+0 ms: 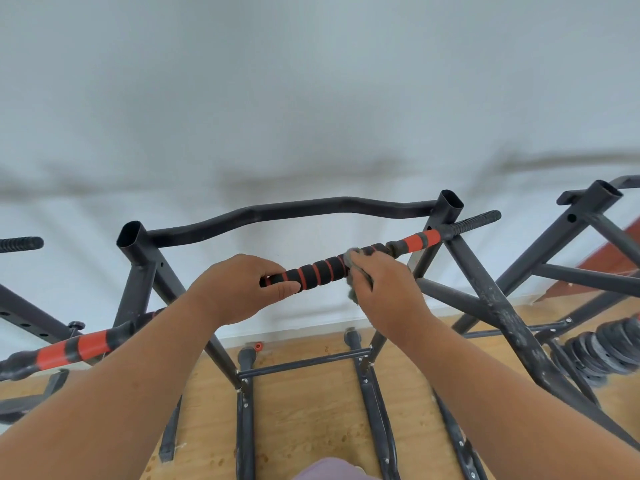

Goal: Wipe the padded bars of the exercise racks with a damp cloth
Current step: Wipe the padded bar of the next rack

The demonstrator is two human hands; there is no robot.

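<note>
Meanwhile, we stand over a black exercise rack (491, 299) set against a white wall (311, 98), working along its padded bar (322, 268), a black foam grip ringed in orange. Our left hand (239, 289) curls its fingers and thumb around the near end of the bar. Just beside it, farther along the bar, our right hand (384, 289) wraps a grey cloth (353, 271) around the foam with fingers closed over it. Beyond the cloth, the orange-taped stretch (420, 241) toward the upright appears not yet wiped. As we judge it, the cloth could bunch or slip off the ribbed foam if our grip loosens, leaving patches unwiped; a second rack (588, 237) stands nearby.
</note>
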